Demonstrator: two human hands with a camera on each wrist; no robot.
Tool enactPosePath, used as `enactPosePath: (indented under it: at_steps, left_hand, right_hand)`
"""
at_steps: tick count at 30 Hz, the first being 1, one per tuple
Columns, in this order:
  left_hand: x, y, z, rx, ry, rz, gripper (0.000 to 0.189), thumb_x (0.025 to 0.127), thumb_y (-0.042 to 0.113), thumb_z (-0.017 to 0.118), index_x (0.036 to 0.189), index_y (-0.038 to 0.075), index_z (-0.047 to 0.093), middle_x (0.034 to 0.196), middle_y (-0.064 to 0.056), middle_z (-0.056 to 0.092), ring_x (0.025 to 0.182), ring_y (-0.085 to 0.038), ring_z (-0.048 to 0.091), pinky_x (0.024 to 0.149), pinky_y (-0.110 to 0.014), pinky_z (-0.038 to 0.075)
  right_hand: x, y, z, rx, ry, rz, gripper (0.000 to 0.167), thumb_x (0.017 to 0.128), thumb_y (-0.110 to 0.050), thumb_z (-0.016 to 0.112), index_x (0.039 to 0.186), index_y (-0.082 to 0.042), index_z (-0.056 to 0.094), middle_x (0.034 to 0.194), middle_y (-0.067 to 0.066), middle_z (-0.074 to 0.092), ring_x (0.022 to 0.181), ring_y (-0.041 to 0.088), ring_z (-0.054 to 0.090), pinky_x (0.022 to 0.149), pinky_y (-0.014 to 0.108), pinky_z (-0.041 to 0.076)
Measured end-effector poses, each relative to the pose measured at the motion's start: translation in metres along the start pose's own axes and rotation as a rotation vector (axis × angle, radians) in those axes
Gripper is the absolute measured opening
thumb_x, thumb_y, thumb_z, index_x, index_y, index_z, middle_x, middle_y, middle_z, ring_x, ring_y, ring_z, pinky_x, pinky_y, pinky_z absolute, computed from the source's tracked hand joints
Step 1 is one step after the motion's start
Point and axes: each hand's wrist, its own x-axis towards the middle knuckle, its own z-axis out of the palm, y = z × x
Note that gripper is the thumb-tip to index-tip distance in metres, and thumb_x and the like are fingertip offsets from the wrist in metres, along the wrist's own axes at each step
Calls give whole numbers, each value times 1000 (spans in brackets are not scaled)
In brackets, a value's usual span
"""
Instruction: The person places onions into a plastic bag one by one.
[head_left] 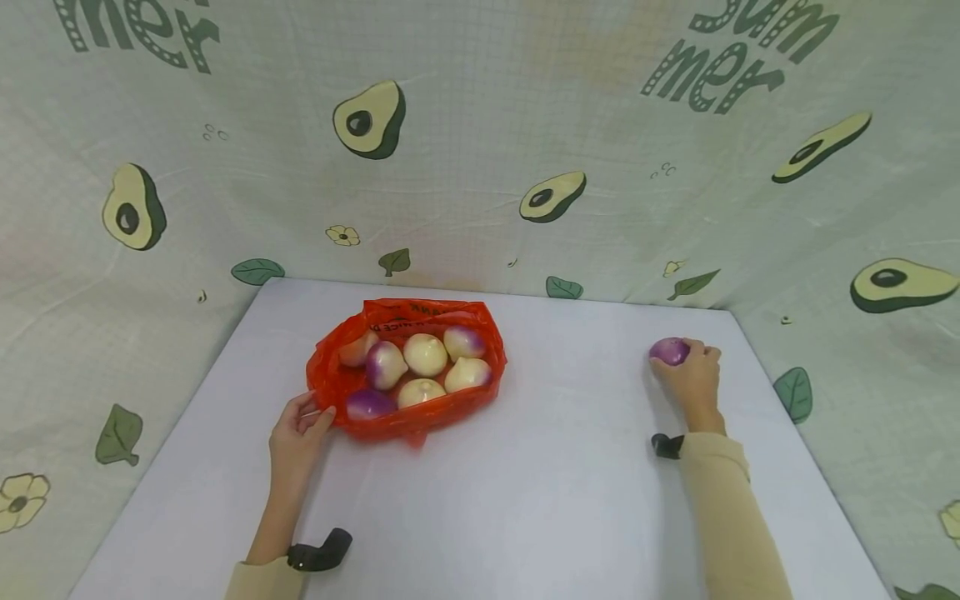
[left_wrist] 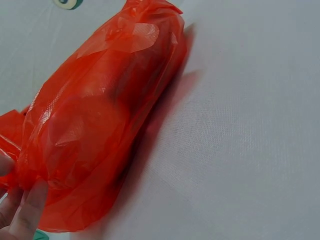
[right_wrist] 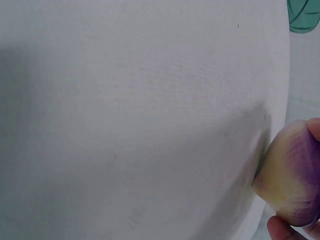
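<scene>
On the table's left half sits a red plastic bag, its mouth spread wide, with several purple-and-white onions inside. My left hand pinches the bag's near left edge between thumb and fingers. In the left wrist view, the crinkled side of the bag fills much of the picture beside my fingertips. Far to the right, my right hand grips a single purple onion at the table. The right wrist view shows this onion with its pale pointed end towards the white surface.
White cloth covers the table, whose right edge runs close to my right hand. A pale curtain printed with avocados and leaves hangs behind and at both sides. Each wrist wears a black camera mount.
</scene>
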Motion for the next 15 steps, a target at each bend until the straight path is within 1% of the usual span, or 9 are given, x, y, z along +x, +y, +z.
enactPosePath:
  at_steps: [7,11,15]
  left_hand:
    - [0,0,1,-2,5,-4,42,91,21,59,129,5,49,117,-16,56,75,15,51,70,0,43]
    - [0,1,1,-13,1,-8,43,91,21,59,129,4,49,117,-16,56,75,15,51,70,0,43]
    - [0,0,0,-1,-11,-16,45,92,23,58,131,5,47,119,-17,55,76,16,50,69,1,42]
  right_hand:
    - [-7,1,2,29,-2,-12,79,85,-41,62,140,2,26,138,34,19,121,57,33,101,63,31]
    - [-15,-3,5,51,-13,-18,80,84,-42,63,140,1,26,138,33,20,121,57,34,101,64,31]
    - [-23,-9,11,58,-17,-32,79,84,-40,65,140,-1,28,138,32,21,121,56,35,100,63,32]
